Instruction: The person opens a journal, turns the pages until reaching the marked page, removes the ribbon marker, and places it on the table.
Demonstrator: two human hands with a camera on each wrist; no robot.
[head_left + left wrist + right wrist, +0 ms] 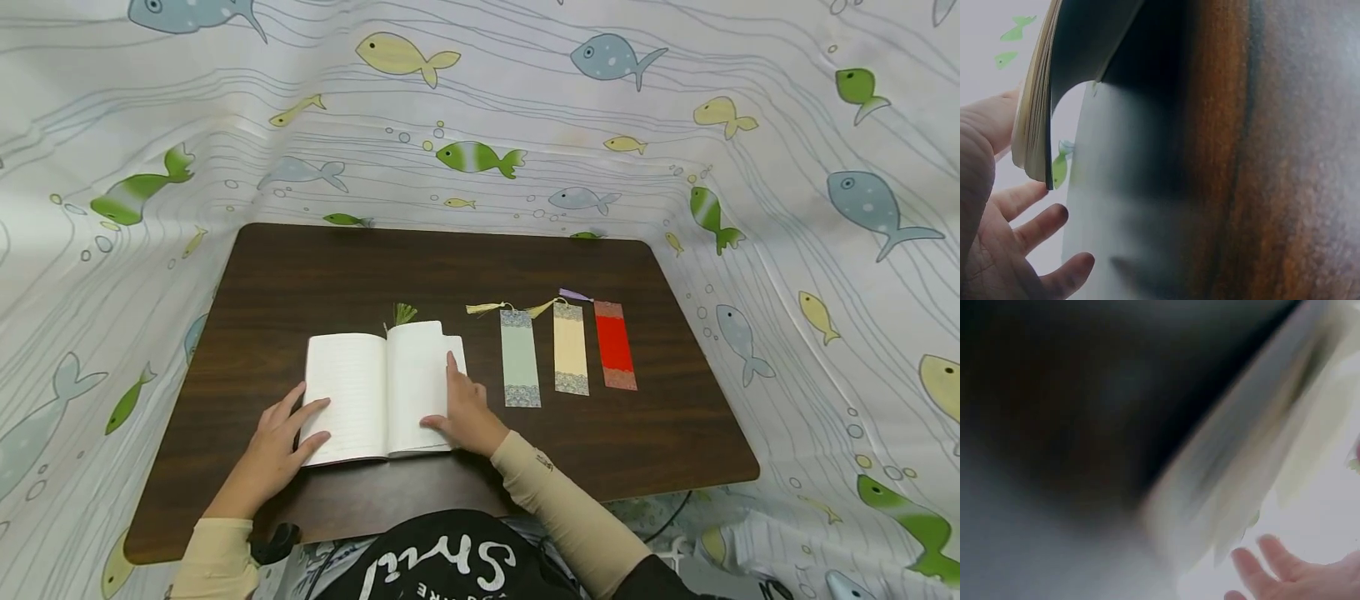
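An open notebook (347,392) with lined white pages lies on the table, a green tassel (405,313) sticking out at its top near the spine. My left hand (275,446) rests at the notebook's left edge with fingers spread, thumb over the page corner. In the left wrist view, the fingers (1041,228) show beyond the page edges. At the right side, my right hand (468,412) touches the right-hand page (416,383), index finger extended and thumb on the paper. The right wrist view is blurred, with spread fingers (1266,565) beside the pages.
Right of the notebook lie three tasselled bookmarks: a pale green one (521,358), a cream one (571,348) and a red one (615,346). They are on the dark wooden table (660,442). A fish-patterned white curtain (517,108) surrounds the table's back and sides.
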